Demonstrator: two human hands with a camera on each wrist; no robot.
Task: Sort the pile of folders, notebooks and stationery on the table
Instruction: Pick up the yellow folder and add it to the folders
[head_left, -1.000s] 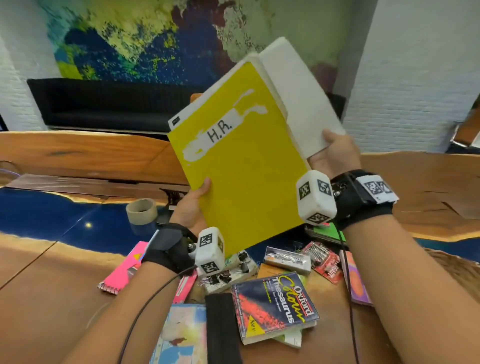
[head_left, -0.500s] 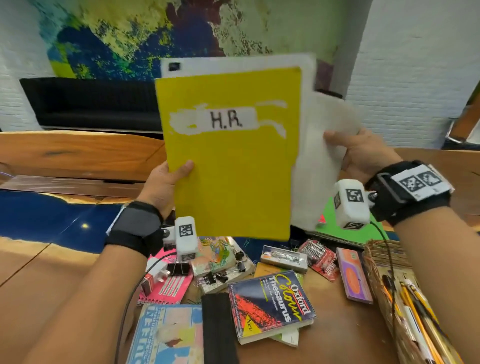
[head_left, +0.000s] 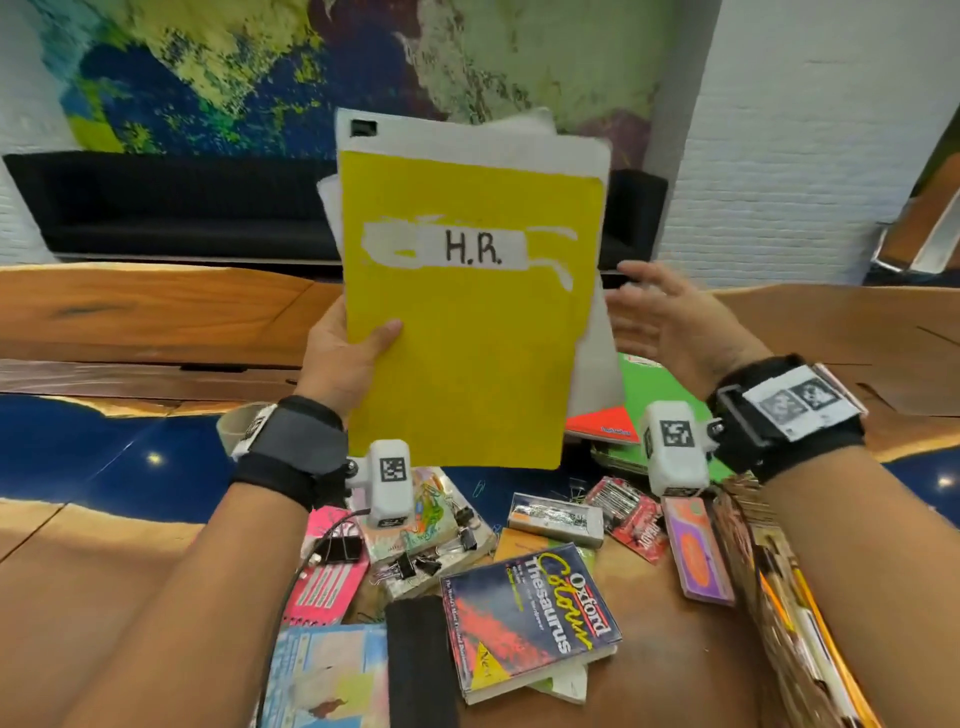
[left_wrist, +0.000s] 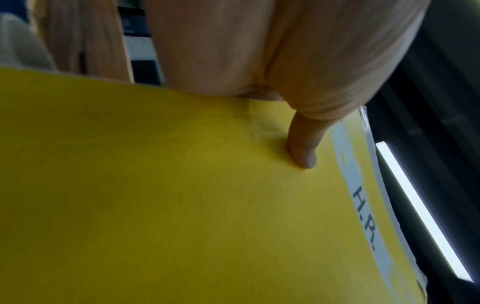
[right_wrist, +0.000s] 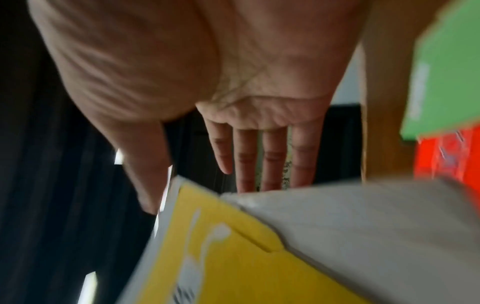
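Now only the left hand (head_left: 345, 358) pinches the yellow folder (head_left: 467, 338) upright above the pile, right hand (head_left: 670, 322) flat-open and empty just beside it, so loose white sheets (head_left: 595, 358) could slide out.

The folder (head_left: 470, 332) is showing plain yellow with a ragged white strip across its front, lettered "H.R." in black, and white sheets (head_left: 592, 156) are edging out behind it. On the table (head_left: 660, 670), which is showing brown wood against glossy blue, the Oxford thesaurus (head_left: 530, 618) is wearing dark blue streaked with red, its title in yellow and white. A green folder (head_left: 660, 384) is lying over a red notebook (head_left: 605, 423), and a spiral notepad (head_left: 324, 582) is glowing pink.
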